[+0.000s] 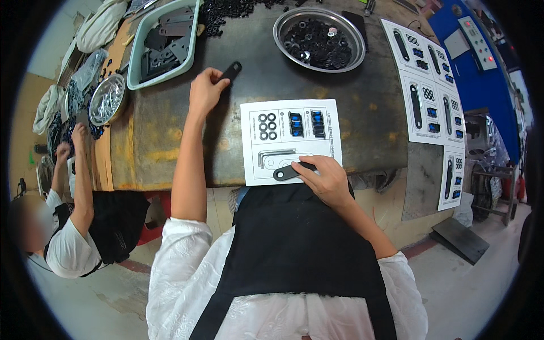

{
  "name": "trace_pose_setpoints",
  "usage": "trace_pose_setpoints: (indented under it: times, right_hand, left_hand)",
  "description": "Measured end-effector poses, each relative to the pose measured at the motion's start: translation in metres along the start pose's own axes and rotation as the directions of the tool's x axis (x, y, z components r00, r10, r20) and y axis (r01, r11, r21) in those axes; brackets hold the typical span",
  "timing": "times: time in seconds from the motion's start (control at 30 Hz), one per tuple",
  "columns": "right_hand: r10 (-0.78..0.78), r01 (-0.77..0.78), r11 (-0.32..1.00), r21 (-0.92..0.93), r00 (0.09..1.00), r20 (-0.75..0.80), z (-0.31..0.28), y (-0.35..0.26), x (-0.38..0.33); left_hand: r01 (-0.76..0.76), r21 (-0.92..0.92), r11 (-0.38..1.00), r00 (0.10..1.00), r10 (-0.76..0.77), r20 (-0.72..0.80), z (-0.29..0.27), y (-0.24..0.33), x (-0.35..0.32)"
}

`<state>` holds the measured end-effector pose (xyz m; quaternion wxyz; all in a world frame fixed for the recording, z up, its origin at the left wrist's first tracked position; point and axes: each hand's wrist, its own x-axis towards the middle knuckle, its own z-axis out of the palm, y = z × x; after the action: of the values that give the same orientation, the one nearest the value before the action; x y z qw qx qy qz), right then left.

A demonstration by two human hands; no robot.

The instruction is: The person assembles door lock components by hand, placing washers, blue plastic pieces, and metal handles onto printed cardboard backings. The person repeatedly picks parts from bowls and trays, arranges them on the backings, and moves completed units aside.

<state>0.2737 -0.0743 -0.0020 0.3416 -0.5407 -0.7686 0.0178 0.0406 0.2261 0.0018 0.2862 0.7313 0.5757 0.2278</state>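
Over a dark worktable (368, 127), the left hand (207, 90) pinches a flat black bar (230, 72) at its near end; the right hand (324, 180) pinches a second bar (288, 171) over a printed sheet (248, 113). Both look stiff, smooth and probably light, likely easiest held by their edges.

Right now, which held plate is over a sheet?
The plate in the right hand; the other plate, in the left hand, is off the sheet.

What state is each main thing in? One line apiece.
Left hand: pinching a dark bar
Right hand: holding a second bar
White card: flat on the table
Metal bowl: uncovered, holding small parts
Pale tub: uncovered, holding dark plates
Panel light: lit red
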Motion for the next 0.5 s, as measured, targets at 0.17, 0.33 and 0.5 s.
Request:
trace_pose_setpoints:
  times: [0.17, 0.33, 0.5]
  right_hand:
    - [0.174, -0.167, 0.981, 0.099, 0.983, -0.06, -0.017, -0.002, 0.005]
    - [0.242, -0.238, 0.97, 0.053, 0.964, -0.112, -0.043, 0.004, 0.013]
    - [0.201, -0.206, 0.976, 0.068, 0.977, 0.075, -0.038, 0.014, 0.002]
  left_hand:
    - [-0.014, -0.381, 0.925, 0.932, 0.15, 0.33, 0.015, 0.071, -0.102]
    - [-0.115, -0.31, 0.944, 0.852, 0.254, 0.457, 0.061, 0.111, -0.187]
    - [-0.316, -0.159, 0.935, 0.9, 0.349, 0.26, 0.067, 0.114, -0.205]
